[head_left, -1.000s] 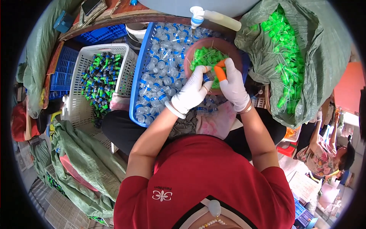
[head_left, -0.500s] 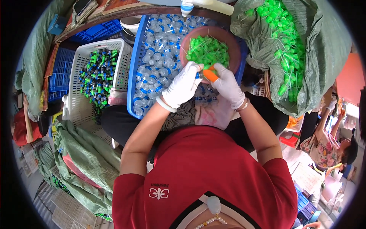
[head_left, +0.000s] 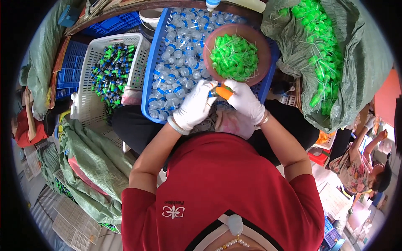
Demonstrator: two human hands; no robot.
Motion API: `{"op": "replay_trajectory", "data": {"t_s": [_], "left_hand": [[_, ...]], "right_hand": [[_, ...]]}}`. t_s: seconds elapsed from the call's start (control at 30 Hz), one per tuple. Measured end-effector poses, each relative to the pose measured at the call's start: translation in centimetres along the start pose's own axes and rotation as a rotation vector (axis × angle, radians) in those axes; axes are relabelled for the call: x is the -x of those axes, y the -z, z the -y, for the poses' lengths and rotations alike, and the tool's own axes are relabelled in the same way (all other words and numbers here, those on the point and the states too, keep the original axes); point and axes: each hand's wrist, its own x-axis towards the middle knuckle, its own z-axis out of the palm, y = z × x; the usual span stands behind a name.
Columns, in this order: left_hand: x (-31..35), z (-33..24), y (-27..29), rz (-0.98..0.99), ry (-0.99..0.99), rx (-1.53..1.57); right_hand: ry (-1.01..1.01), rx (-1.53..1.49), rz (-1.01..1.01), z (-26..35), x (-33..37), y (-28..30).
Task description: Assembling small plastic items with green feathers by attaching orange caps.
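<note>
Sack: green woven sack (head_left: 356,71) at my right, gaping open, bright green caps spilling down its inner fold.
Blue crate: blue crate (head_left: 155,62) straight ahead of me, filled with small clear bottles (head_left: 180,54) with blue bands.
White basket: white basket (head_left: 90,83) to the left of the crate, holding finished bottles with green caps and dark labels.
Bowl: reddish bowl (head_left: 261,50) resting on the crate's right end, heaped with green caps (head_left: 234,56).
Left hand: my left hand (head_left: 194,106), in a white glove, fingers clenched around a small bottle (head_left: 214,93) at the crate's near edge; only its end shows past the glove.
Right hand: my right hand (head_left: 244,100), also gloved, fingers pinched against the bottle's end; an orange fingertip cover (head_left: 225,92) sits on one finger, touching the bottle.
Key relation: the bottle lies between both hands, its long axis running roughly left to right, neck end toward the right hand as far as I can tell. The bowl of caps lies just beyond the right hand, so that hand is nearer to it than the left.
Bystander: another person (head_left: 360,167) sits low at my far right, apart from my hands.
</note>
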Motion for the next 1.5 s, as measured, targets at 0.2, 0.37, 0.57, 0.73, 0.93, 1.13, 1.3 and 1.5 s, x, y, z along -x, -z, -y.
{"op": "replay_trajectory", "data": {"t_s": [0.2, 0.37, 0.57, 0.73, 0.93, 1.13, 1.3, 1.5], "left_hand": [[-1.6, 3.5, 9.9, -0.582, 0.408, -1.178], [-3.8, 6.7, 5.9, -0.158, 0.060, -0.795], [-5.6, 10.4, 0.6, 0.117, 0.205, -0.852], [-6.4, 11.6, 2.6, -0.085, 0.190, -0.286], [-12.4, 3.9, 4.4, -0.277, 0.186, 0.646], [-14.6, 3.2, 4.5, -0.261, 0.157, 0.723], [-15.4, 3.3, 3.0, -0.369, 0.055, 0.777], [-15.3, 4.0, 2.9, -0.348, 0.088, 0.798]], "right_hand": [[0.248, 0.696, -0.311, -2.6, -5.5, 5.1], [0.073, 1.001, -0.182, -4.9, -8.3, 5.0], [0.140, 1.070, -0.277, -5.8, -7.9, 6.0], [0.318, 0.827, -0.453, -1.0, -6.4, 6.0], [0.339, 0.484, -0.607, 6.9, -5.0, 4.4], [0.530, 0.618, -0.677, 12.4, -4.4, 5.5], [0.575, 0.707, -0.704, 11.4, -5.9, 7.2], [0.507, 0.647, -0.688, 11.2, -5.6, 6.7]]}}
